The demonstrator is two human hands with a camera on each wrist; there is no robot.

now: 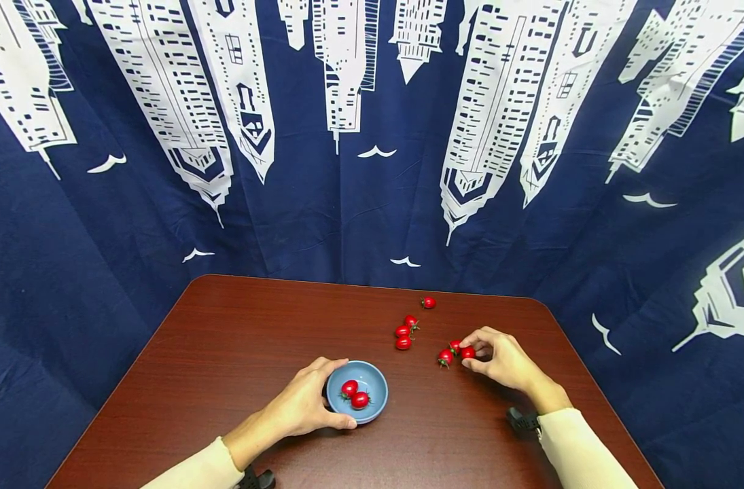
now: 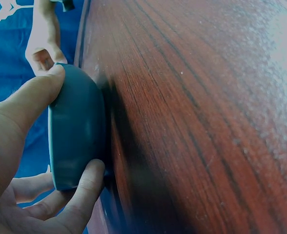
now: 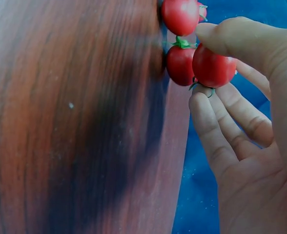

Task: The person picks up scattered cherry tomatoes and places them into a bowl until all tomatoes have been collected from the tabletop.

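Apparently an early stage. Two tomatoes [image 1: 360, 401] lie in the bowl [image 1: 374, 381], gripped by the left hand [image 1: 304, 401] at its nine o'clock. Well apart, at two o'clock, the right hand [image 1: 500, 360] pinches a third tomato [image 3: 214, 68]. Six others [image 1: 403, 343] lie on the surface [image 1: 255, 326]: two beside the pinched one, four towards one o'clock.

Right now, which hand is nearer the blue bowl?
Left. The left hand grips the blue bowl; the right hand is apart from it, off to the right, pinching a tomato.
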